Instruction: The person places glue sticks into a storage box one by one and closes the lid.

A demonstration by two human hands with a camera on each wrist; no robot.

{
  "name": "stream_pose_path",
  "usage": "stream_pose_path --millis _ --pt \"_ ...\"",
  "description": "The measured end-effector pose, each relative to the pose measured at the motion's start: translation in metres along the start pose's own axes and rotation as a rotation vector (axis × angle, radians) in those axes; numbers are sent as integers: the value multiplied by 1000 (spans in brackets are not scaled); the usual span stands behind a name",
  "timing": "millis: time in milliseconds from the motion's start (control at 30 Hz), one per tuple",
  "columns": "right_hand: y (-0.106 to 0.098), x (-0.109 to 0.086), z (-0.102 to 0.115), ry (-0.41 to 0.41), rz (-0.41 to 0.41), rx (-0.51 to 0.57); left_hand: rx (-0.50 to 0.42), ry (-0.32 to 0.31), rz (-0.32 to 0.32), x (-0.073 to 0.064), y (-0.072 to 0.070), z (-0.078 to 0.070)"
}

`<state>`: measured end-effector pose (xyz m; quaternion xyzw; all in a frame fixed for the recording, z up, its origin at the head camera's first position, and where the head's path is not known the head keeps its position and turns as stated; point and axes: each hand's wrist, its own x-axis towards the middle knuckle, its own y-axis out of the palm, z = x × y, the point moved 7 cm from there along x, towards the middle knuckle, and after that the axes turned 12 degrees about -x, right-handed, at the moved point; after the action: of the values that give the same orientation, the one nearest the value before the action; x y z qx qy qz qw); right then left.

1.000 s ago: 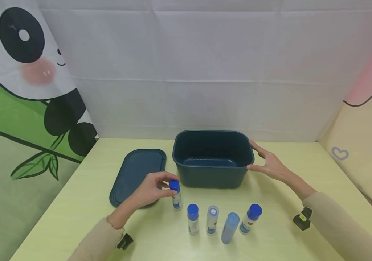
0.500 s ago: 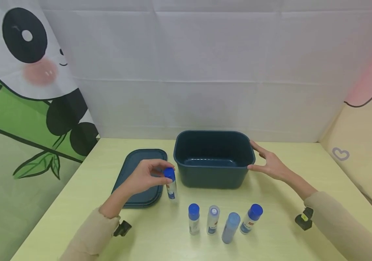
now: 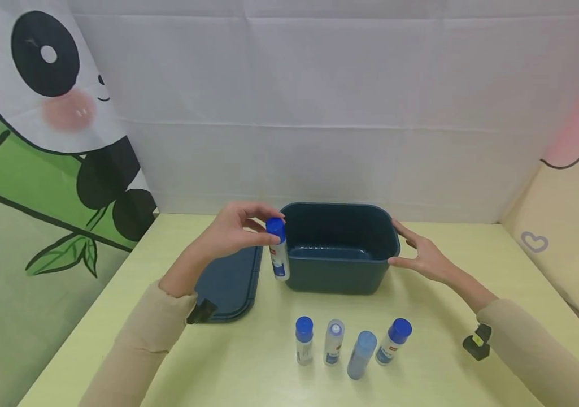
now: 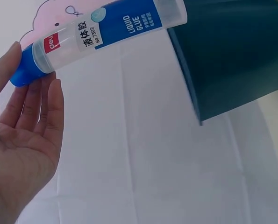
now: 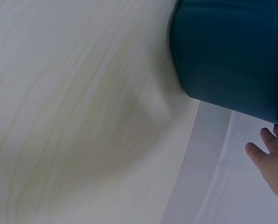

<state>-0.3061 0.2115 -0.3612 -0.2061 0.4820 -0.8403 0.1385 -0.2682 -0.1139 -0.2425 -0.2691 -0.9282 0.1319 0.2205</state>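
My left hand (image 3: pixel 230 233) pinches a liquid glue bottle (image 3: pixel 279 261) by its blue cap, holding it in the air at the left side of a dark teal bin (image 3: pixel 337 276). In the left wrist view, the clear bottle (image 4: pixel 129 22) carries a blue and white label reading "LIQUID GLUE". Its base is close to the bin's edge; whether they touch I cannot tell. At the bin's right end my right hand (image 3: pixel 425 260) rests its spread thumb and fingers against the rim. The right wrist view shows these fingers (image 5: pixel 255 155) only partly, beside the bin wall (image 5: pixel 232 56).
Several more glue bottles (image 3: pixel 304 347) stand in a row in front of the bin, some with dark blue caps. Left of the bin lies a flat dark teal lid (image 3: pixel 228 285), partly covered by my left arm. A white cloth (image 3: pixel 340 113) hangs behind the table.
My left hand has lifted the glue bottle off the table and carried it up and away from me to the bin's left side. The right hand has stayed at the bin.
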Motion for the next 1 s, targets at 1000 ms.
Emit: stream_pose_path --millis 1000 --pt "2 0 -1 12 13 1 95 -146 -205 74 5 92"
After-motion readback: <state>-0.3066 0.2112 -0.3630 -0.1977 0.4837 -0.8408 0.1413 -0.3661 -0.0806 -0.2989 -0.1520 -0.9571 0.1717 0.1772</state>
